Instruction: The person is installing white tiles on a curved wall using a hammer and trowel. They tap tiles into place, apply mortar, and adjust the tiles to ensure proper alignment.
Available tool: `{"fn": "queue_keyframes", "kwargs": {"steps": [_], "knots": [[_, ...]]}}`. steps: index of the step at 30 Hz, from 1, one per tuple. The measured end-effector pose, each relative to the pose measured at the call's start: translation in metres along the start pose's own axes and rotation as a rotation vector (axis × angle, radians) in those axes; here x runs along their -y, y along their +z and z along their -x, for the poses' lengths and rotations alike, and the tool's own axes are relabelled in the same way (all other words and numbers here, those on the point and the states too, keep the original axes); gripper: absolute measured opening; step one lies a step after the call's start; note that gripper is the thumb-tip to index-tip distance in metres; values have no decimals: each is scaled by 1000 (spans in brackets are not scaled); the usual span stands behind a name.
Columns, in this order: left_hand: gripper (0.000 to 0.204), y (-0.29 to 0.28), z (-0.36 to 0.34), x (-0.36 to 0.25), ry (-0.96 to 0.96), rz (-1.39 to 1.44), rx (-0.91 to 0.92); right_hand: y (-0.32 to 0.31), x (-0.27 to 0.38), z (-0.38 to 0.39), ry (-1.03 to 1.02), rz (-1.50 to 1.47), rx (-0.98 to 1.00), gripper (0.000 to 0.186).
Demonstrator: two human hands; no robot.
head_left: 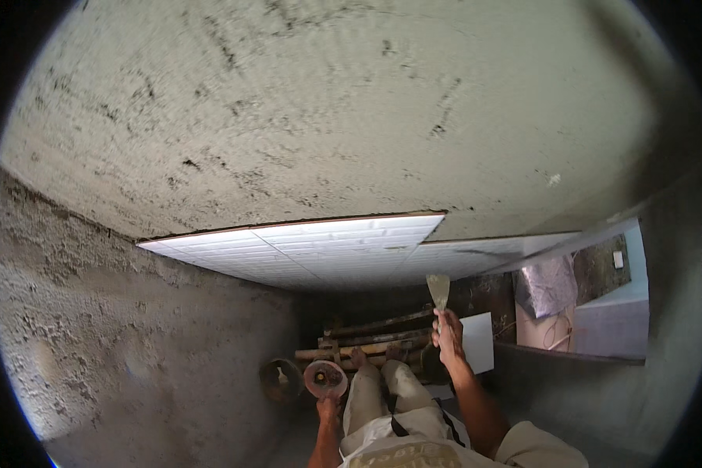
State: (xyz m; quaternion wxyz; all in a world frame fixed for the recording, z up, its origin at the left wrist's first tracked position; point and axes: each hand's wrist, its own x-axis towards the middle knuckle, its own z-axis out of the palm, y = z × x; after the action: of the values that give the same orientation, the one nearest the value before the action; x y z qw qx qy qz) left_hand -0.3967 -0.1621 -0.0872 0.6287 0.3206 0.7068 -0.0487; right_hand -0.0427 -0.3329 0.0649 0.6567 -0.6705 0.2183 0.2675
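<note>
My right hand (448, 334) is closed round the handle of a putty knife (438, 290), its wide blade pointing up toward the wall. Down on the left, my left hand (328, 406) grips the near rim of a pinkish round bowl (342, 391). Some dark stuff and a small yellowish thing lie inside that bowl. White wall tiles (327, 242) cover the lower part of the wall ahead, with a stepped upper edge. The blade is just below the tiles in the picture; whether it touches them I cannot tell.
Bare grey plaster (351, 117) rises above the tiles, and a rough side wall (132, 343) stands on the left. Wooden poles (378, 338) form a platform under my feet. A dark bucket (271, 389) sits left of the bowl. A loose white panel (480, 343) and a wall opening (569, 356) are on the right.
</note>
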Motion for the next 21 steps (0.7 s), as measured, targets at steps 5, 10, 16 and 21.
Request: {"fn": "queue_keyframes", "kwargs": {"steps": [5,10,16,21], "knots": [[48,-12,-7,-13,95,4,35,14,31,-34,64,-154,161,24],[51,-17,-4,-13,78,-82,51,33,40,-53,-3,-54,51,24],[52,-19,9,-12,90,-56,36,40,42,-69,-22,-51,54,26],[48,-22,11,-6,88,-46,15,46,46,-74,-5,-91,74,28]]}}
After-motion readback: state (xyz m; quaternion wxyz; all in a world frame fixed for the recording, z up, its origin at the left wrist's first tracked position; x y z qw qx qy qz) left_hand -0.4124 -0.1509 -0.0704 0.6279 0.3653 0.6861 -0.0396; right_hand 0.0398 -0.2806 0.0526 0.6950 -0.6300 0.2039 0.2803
